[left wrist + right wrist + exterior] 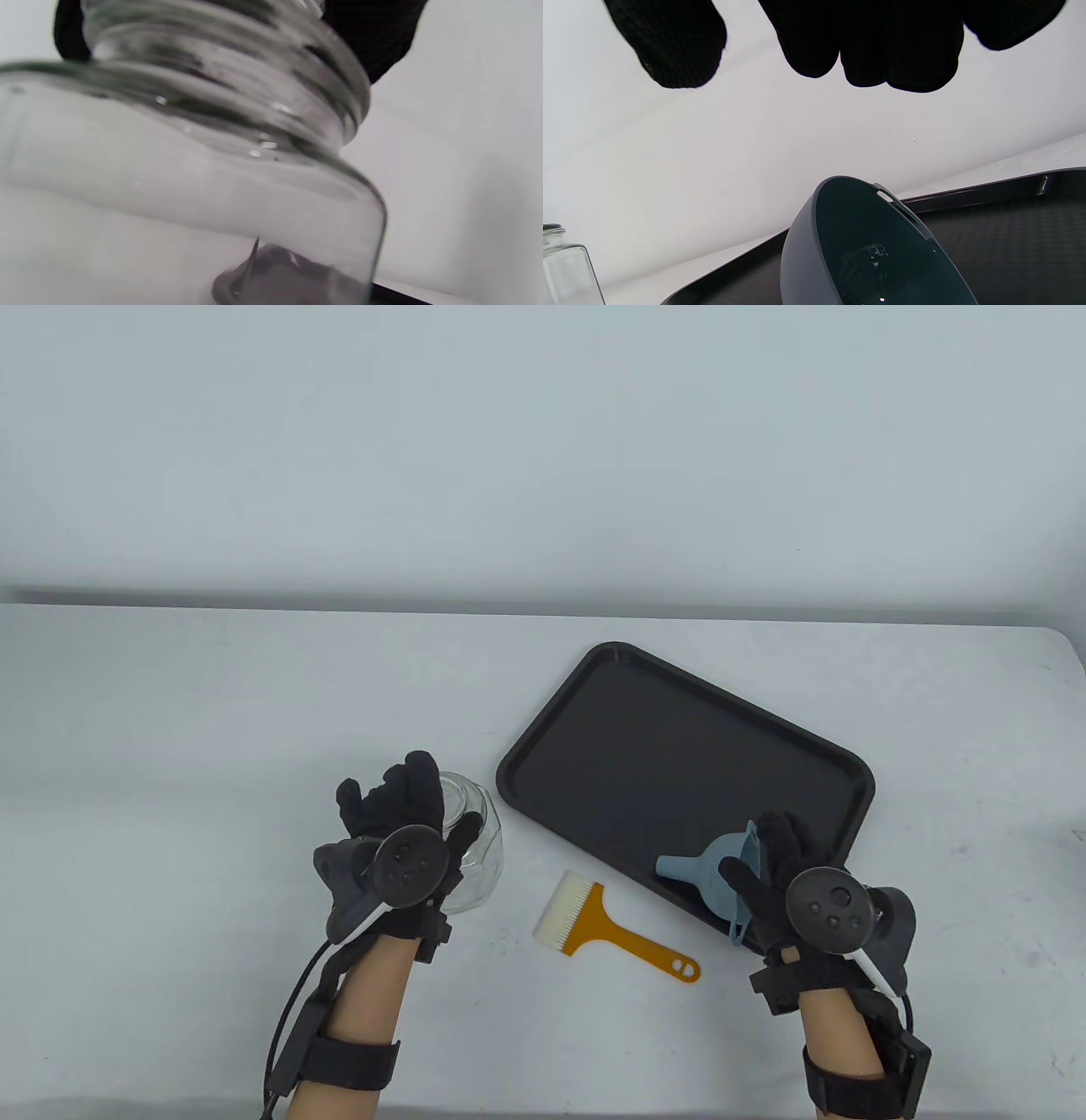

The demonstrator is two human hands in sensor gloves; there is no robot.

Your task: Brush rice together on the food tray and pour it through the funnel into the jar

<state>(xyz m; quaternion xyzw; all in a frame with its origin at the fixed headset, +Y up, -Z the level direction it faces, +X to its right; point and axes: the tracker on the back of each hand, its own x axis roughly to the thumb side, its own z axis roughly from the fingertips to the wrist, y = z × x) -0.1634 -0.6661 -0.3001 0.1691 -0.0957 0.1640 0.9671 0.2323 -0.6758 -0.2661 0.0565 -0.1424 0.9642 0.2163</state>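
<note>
My left hand (399, 831) grips the glass jar (473, 848); my right hand (785, 869), fingers loose, hovers over the blue funnel (708, 869) — I should pinch its rim firmly.

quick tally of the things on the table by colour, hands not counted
black: 1, the rectangular black plastic food tray
clear: 1, the clear glass jar with a threaded neck
blue-grey: 1, the blue-grey plastic funnel lying on its side on the tray
orange and white: 1, the flat brush with an orange handle and white bristles
total: 4
</note>
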